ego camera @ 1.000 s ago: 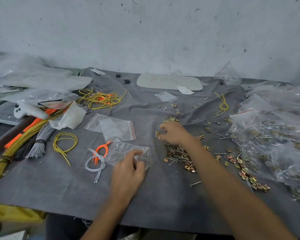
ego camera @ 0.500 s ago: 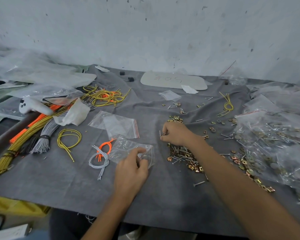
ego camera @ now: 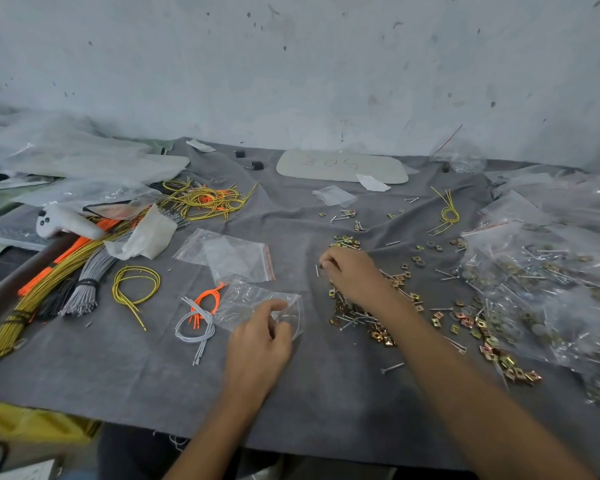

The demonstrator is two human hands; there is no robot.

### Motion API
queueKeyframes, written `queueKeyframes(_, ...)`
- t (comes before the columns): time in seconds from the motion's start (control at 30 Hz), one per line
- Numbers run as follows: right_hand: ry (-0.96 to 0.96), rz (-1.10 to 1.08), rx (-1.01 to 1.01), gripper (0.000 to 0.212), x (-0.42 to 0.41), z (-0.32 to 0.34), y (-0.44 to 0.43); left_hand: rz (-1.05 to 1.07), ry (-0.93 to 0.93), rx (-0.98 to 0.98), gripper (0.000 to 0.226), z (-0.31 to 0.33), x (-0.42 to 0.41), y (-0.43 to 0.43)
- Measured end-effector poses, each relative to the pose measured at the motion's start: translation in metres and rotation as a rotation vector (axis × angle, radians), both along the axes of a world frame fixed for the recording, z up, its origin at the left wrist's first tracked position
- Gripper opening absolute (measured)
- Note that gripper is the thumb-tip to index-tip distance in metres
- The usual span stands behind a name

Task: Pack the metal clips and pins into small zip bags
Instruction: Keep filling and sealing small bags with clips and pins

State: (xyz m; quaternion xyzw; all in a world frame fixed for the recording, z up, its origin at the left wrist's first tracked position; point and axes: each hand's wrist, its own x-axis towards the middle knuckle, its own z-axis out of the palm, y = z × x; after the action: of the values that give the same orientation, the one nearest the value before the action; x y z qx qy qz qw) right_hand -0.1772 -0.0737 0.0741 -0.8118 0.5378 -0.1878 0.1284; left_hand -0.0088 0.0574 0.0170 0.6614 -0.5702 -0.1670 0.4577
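A grey-clothed bench [ego camera: 326, 410] carried everything. The left hand [ego camera: 257, 344] lay near the front middle, its fingers [ego camera: 272, 304] curled. Thumb and forefinger pinched the near edge of a small clear bag [ego camera: 246, 299] that lay flat on the bench.

The right hand [ego camera: 355, 277] was just beyond it and to the right, knuckles up. Its fingers [ego camera: 329, 263] were clenched on a thin pin [ego camera: 316, 270], whose end stuck out past the fingertips on the left. The pin was apart from the bag, beyond its far right corner. Whether the hand held more than that one pin could not be told.

Under and beside the right wrist sat a loose pile [ego camera: 361, 320] of brass-coloured clips and silver pins, with more scattered towards the right. There, large clear sacks [ego camera: 541, 271] of the same parts lay heaped.

A second bag [ego camera: 232, 254], with a red strip along one side, lay flat just behind the held one. Just beside the held bag's left edge were orange cords [ego camera: 208, 299] and grey cords [ego camera: 198, 329], and farther left a yellow loop [ego camera: 136, 285]. Beyond that lay wire bundles [ego camera: 49, 282] and a white controller [ego camera: 65, 223]. A pale oval plate [ego camera: 340, 166] lay at the back, near the wall [ego camera: 291, 64].
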Motion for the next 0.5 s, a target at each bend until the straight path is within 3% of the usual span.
queueKeyframes(0.07,-0.314,-0.042,-0.011,0.011,0.000,-0.003,0.035,0.008,0.004,-0.004,0.035,-0.001,0.000,-0.001)
queueKeyframes(0.13,-0.451,-0.025,0.004,0.012,0.006,-0.017,0.074,0.009,-0.003,-0.005,0.035,-0.003,0.001,-0.002)
queueKeyframes(0.27,-0.513,0.028,0.049,0.013,0.026,-0.043,0.122,-0.004,-0.005,-0.003,0.035,-0.004,0.001,-0.002)
queueKeyframes(0.5,-0.509,0.095,0.069,0.016,0.031,-0.042,0.118,-0.014,-0.010,0.032,0.031,-0.002,0.001,-0.001)
